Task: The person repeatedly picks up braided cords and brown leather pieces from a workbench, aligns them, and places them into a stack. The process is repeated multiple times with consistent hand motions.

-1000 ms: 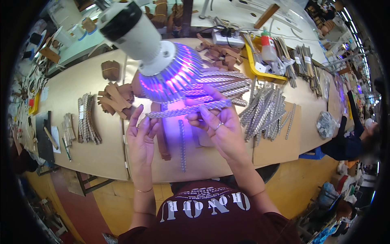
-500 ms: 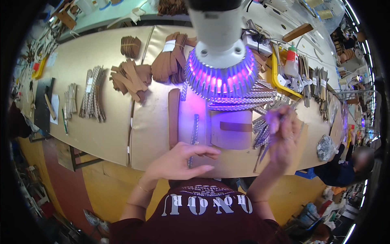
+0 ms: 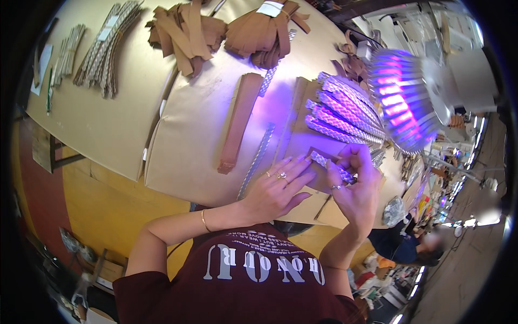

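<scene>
Half a second ago the right hand (image 3: 353,186) was a blur over the loose straps and the left hand (image 3: 280,186) hung nearer the shirt; now both have come together, and the lamp (image 3: 404,102) appears beyond the right fingers instead of straight ahead of them. The right fingers are pinched on a short braided strap (image 3: 319,158), its free end just beside the left fingertips. The left fingers lie outstretched and nearly flat, thumb apart, gripping nothing. The strap is pale, plaited and rope-like (violet where the light catches it), with a flat brown strip (image 3: 329,154) showing behind it. Ahead of the right fingers fans a bundle of glossy braided straps (image 3: 345,108); left of the left fingers, a long, smooth brown strip (image 3: 240,124) lies on the gold-toned tabletop (image 3: 194,129).
</scene>
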Demonstrator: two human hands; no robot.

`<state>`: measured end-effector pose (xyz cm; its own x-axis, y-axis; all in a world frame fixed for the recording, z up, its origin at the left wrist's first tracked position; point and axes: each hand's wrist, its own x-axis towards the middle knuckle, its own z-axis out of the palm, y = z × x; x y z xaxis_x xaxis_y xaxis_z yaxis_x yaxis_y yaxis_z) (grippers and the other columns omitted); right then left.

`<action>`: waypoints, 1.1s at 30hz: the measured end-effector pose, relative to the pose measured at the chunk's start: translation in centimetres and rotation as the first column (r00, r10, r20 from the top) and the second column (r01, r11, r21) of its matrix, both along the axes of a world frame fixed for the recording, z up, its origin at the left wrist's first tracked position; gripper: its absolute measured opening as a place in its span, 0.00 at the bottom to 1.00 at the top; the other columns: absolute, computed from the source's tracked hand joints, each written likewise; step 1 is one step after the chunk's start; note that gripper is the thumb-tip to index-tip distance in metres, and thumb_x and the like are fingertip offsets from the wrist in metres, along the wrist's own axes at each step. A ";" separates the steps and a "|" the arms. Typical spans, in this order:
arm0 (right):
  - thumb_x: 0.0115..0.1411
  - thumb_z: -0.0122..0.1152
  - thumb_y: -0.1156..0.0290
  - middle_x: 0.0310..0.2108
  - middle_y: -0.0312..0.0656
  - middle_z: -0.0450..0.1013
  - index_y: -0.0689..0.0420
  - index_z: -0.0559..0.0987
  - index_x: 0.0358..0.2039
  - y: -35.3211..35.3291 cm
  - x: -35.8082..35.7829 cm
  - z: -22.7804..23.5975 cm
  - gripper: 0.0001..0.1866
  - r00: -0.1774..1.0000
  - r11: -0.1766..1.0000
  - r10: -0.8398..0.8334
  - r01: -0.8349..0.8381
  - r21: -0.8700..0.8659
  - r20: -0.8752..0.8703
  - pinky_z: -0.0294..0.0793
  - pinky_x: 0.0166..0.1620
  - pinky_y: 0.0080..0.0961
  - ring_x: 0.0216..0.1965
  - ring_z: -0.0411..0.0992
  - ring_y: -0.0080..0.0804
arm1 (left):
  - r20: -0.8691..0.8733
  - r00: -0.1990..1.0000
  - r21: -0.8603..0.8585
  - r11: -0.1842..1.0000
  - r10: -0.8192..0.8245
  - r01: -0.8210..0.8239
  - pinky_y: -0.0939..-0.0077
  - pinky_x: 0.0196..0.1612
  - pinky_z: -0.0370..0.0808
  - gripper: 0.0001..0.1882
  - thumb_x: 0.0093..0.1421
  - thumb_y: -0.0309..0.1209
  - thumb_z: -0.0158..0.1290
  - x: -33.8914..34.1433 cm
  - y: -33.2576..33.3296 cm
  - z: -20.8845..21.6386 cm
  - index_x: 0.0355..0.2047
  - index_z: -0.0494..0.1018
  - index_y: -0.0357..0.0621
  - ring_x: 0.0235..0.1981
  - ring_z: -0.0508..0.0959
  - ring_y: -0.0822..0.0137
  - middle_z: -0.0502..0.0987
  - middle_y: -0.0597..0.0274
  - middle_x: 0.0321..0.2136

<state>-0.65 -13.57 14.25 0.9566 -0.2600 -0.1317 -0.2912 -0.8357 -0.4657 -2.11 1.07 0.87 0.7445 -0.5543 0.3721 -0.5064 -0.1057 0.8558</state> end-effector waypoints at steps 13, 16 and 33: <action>0.56 0.62 0.79 0.20 0.40 0.73 0.59 0.64 0.40 0.4 1.3 -1.5 0.17 0.984 0.982 -0.094 0.116 0.147 -0.149 0.66 0.25 0.18 0.21 0.68 0.18 | -0.051 0.998 -0.137 0.990 -0.033 0.026 0.55 0.65 0.63 0.26 0.57 0.32 0.59 -0.8 -0.9 -1.7 0.54 0.70 0.34 0.62 0.67 0.51 0.66 0.42 0.59; 0.55 0.61 0.80 0.21 0.39 0.73 0.59 0.63 0.40 0.5 1.5 -1.6 0.17 0.983 0.981 -0.106 0.127 0.146 -0.147 0.66 0.25 0.17 0.21 0.67 0.17 | -0.066 0.997 -0.152 0.988 -0.039 0.028 0.55 0.65 0.64 0.27 0.56 0.32 0.60 -0.9 -0.8 -1.9 0.54 0.69 0.34 0.63 0.66 0.51 0.66 0.42 0.60; 0.54 0.61 0.80 0.20 0.38 0.73 0.58 0.62 0.43 0.7 1.5 -1.8 0.20 0.985 0.980 -0.126 0.142 0.141 -0.118 0.63 0.23 0.16 0.20 0.65 0.16 | -0.072 0.996 -0.163 0.986 -0.043 0.031 0.54 0.65 0.63 0.27 0.55 0.32 0.60 -0.8 -0.8 -1.8 0.54 0.69 0.34 0.63 0.66 0.50 0.66 0.43 0.60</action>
